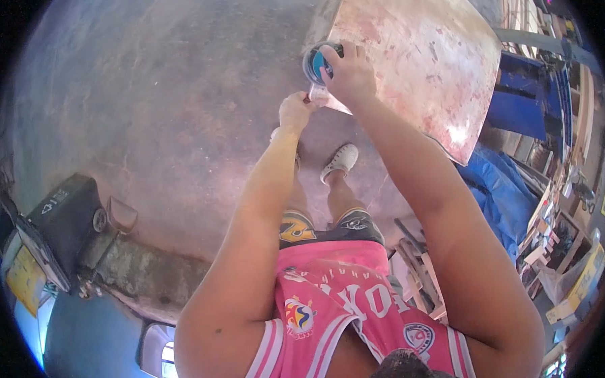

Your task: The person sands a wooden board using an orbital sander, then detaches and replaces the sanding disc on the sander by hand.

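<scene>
**Two-handed work at the tabletop corner**

Holding a round dark-and-teal item (319,64) in the right grip (351,73), with fingers curled over the top and near side. Seen at the near-left corner of the tabletop (421,55), partly out over the floor (143,101); cannot tell whether resting or lifted.

Bringing the left grip (295,112) in low, fingers drawn together beside a pale piece (317,92) just below the round item. Cannot tell whether pinching or only touching.

Reads as a steadying-and-handling step, right grip bearing the item, left working at the underside. By judgement, calls for a firm right hold and small, careful left finger movements; risks a slip off the corner if loosened.

Standing close, with a light clog (344,158) showing below.
</scene>
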The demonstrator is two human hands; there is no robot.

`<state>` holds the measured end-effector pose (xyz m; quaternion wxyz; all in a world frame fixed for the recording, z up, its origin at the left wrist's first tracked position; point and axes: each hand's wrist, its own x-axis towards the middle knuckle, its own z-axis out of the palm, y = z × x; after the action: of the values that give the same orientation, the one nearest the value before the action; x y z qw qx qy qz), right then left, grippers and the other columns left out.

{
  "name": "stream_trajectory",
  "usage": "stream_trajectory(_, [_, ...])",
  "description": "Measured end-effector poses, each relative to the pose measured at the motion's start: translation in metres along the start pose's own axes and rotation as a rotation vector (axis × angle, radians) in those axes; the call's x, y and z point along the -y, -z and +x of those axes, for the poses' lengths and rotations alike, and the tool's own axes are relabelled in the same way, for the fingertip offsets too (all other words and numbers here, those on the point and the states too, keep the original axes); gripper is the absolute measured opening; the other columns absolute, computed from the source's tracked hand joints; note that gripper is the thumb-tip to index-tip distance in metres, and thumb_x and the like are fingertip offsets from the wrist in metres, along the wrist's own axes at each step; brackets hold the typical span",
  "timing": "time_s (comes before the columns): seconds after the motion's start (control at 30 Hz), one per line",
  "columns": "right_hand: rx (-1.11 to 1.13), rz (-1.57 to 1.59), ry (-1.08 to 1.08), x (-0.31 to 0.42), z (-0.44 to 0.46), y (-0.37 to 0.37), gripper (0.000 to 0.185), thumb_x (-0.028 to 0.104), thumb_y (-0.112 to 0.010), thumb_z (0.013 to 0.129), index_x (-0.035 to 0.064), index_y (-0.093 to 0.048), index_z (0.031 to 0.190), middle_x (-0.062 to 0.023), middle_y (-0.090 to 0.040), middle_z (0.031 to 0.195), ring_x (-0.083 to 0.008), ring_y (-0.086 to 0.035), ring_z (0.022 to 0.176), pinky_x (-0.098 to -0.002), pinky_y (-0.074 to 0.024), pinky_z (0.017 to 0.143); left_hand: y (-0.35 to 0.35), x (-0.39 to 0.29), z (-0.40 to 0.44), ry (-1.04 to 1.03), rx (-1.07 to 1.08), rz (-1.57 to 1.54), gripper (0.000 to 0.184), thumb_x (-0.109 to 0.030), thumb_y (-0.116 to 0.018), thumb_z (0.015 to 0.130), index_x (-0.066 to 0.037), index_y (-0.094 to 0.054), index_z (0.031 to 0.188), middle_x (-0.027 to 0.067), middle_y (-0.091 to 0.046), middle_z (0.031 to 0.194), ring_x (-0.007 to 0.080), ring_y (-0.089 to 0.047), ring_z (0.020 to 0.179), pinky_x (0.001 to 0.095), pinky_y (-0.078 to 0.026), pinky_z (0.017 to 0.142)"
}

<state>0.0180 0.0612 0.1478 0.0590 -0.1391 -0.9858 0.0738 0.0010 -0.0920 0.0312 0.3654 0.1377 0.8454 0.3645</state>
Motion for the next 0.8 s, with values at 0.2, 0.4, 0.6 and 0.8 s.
stream_trajectory(0.2, [0.044,0.013,0.012,0.002,-0.005,-0.002,0.045,0.027,-0.079,0.079,0.0259,-0.064,0.121,-0.0125,-0.056,0.123,-0.0349,-0.058,0.109,-0.0476,-0.0549,0.086,-0.007,0.01,0.003,0.011,0.008,-0.052,0.059,-0.059,-0.081,0.074,-0.002,-0.074,0.087,0.0198,-0.072,0.082,0.0392,-0.07,0.083,0.0459,-0.052,0.076])
stream_trajectory(0.4, [0.046,-0.011,-0.007,0.006,-0.001,-0.002,0.045,0.027,-0.08,0.079,0.0251,-0.064,0.122,-0.0125,-0.056,0.123,-0.0347,-0.058,0.109,-0.0477,-0.0544,0.086,0.0,0.004,0.003,0.059,0.063,-0.07,0.053,-0.056,-0.083,0.072,-0.005,-0.077,0.083,0.0134,-0.072,0.073,0.032,-0.072,0.077,0.043,-0.053,0.074])
stream_trajectory(0.6, [0.003,-0.002,0.028,0.008,0.008,-0.002,0.043,0.027,-0.079,0.08,0.025,-0.064,0.12,-0.0129,-0.056,0.122,-0.0351,-0.058,0.108,-0.0477,-0.0542,0.086,-0.005,0.011,0.006,0.004,0.043,-0.02,0.058,-0.061,-0.08,0.073,-0.005,-0.075,0.083,0.0163,-0.072,0.078,0.036,-0.071,0.081,0.0458,-0.053,0.075])
stream_trajectory(0.8, [0.041,-0.007,0.018,0.007,0.0,-0.001,0.043,0.025,-0.079,0.08,0.0252,-0.064,0.12,-0.0133,-0.057,0.121,-0.0358,-0.058,0.108,-0.0474,-0.0538,0.088,-0.001,0.009,0.006,0.02,0.068,-0.001,0.046,-0.053,-0.082,0.073,-0.007,-0.078,0.081,0.0157,-0.073,0.076,0.0335,-0.072,0.078,0.0439,-0.054,0.076])
